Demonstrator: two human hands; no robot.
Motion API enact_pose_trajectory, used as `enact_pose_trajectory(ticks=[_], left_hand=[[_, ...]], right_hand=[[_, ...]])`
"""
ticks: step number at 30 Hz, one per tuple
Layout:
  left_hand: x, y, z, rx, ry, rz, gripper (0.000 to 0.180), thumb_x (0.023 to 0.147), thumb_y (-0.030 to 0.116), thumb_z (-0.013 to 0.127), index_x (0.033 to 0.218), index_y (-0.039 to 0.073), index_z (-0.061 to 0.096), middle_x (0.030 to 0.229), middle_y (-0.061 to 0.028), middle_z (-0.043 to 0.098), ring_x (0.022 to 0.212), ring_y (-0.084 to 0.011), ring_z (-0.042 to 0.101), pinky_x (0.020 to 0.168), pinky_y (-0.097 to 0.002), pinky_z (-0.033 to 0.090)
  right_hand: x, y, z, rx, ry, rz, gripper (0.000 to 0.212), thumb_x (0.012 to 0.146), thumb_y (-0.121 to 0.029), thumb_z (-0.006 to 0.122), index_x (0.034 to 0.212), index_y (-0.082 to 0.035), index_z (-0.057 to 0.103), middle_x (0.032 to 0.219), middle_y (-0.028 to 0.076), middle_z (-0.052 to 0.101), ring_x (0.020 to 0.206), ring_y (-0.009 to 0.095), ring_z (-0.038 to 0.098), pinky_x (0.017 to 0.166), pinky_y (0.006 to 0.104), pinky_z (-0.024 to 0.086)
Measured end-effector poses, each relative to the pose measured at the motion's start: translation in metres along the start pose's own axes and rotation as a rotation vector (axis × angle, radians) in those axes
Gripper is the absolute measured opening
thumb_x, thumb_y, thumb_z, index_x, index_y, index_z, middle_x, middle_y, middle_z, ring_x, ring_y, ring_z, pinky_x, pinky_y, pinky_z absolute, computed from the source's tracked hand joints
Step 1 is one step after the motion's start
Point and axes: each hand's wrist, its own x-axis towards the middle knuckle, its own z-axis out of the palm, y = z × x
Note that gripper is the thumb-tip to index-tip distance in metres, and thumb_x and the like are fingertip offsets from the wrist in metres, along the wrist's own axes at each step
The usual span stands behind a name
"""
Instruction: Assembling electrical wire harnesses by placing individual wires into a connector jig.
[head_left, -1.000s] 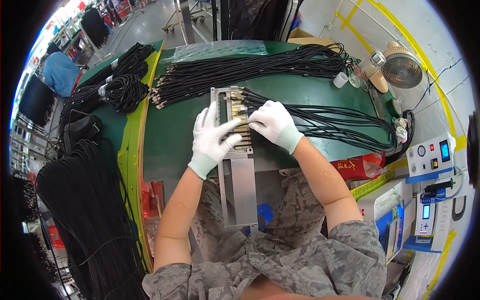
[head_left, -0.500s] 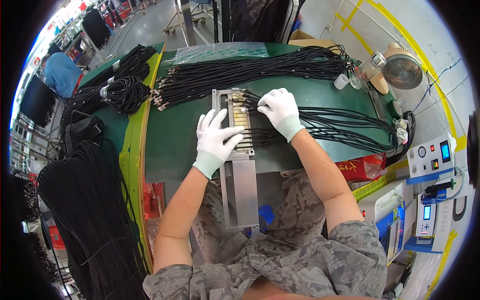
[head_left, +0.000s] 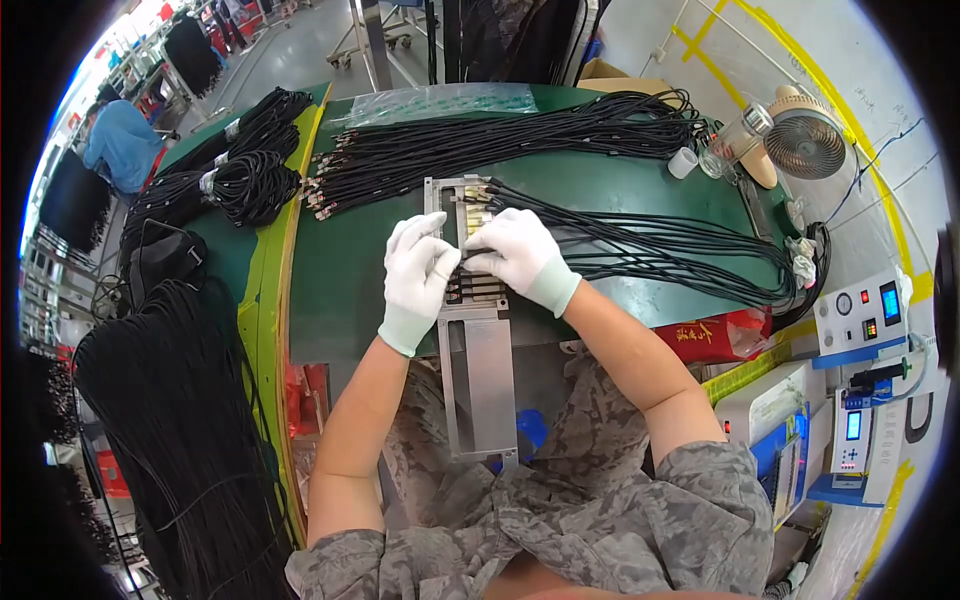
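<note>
A metal fixture [head_left: 480, 350], long and narrow, lies over the table's front edge, with black cable ends set side by side in its slotted far part. White-gloved, my left hand [head_left: 413, 275] pinches at the fixture's left side. From the right, my right hand [head_left: 515, 255], also gloved, closes its fingertips on a black cable over the slots. The fingertips of both hands meet at that cable's end; the end itself is mostly hidden. Several black cables [head_left: 680, 240] run from the fixture to the right and loop back. Brass-coloured pieces [head_left: 478, 212] show in the slots beyond my hands.
A bundle of black cables [head_left: 520, 135] with metal ends lies across the green table [head_left: 345, 290]. More coils [head_left: 250, 190] sit left of a yellow-green divider [head_left: 262, 290]. At right stand a fan [head_left: 803, 138], a jar [head_left: 735, 140] and control boxes [head_left: 862, 315]. Someone in blue [head_left: 125, 145] is far left.
My right hand has moved nearer and left, from the fixture's far end to its middle. My left hand has drawn its spread fingers into a pinch. The person in blue has shifted.
</note>
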Motion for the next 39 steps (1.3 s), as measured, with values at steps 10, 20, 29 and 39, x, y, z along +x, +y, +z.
enact_pose_trajectory(ticks=[10,20,29,39], left_hand=[[-0.001,-0.001,-0.003,0.012,0.009,-0.015,0.01,0.078,0.011,0.073,0.077,0.004,0.066,0.116,-0.014,0.063,0.106,-0.0308,0.056,0.093,-0.041,0.044],[-0.007,0.0,-0.007,-0.021,0.005,-0.121,0.006,0.082,0.012,0.07,0.082,0.006,0.069,0.122,-0.0142,0.062,0.119,-0.0306,0.051,0.104,-0.0408,0.038],[-0.008,-0.011,-0.001,0.206,0.149,-0.153,0.006,0.081,0.014,0.072,0.084,0.008,0.071,0.116,-0.0127,0.065,0.113,-0.0305,0.055,0.1,-0.0404,0.039],[-0.009,-0.021,-0.001,0.274,-0.025,-0.284,0.017,0.095,0.022,0.058,0.104,0.012,0.07,0.111,-0.0032,0.069,0.11,-0.022,0.06,0.109,-0.0436,0.031]], right_hand=[[0.002,0.005,-0.005,0.07,0.109,-0.114,0.013,0.078,-0.025,0.073,0.082,-0.012,0.071,0.074,0.007,0.064,0.077,0.031,0.059,0.07,0.0422,0.046],[-0.002,0.011,-0.021,0.206,-0.104,0.142,0.016,0.076,-0.017,0.076,0.083,-0.006,0.065,0.081,0.006,0.067,0.082,0.027,0.059,0.079,0.0379,0.047],[-0.017,0.043,-0.027,0.139,-0.044,0.05,0.013,0.08,-0.017,0.072,0.09,-0.01,0.073,0.083,0.006,0.069,0.083,0.029,0.06,0.08,0.039,0.047],[-0.01,0.043,-0.026,-0.174,0.079,-0.038,0.008,0.073,-0.016,0.074,0.079,-0.015,0.07,0.081,0.001,0.065,0.089,0.027,0.059,0.08,0.0396,0.046]])
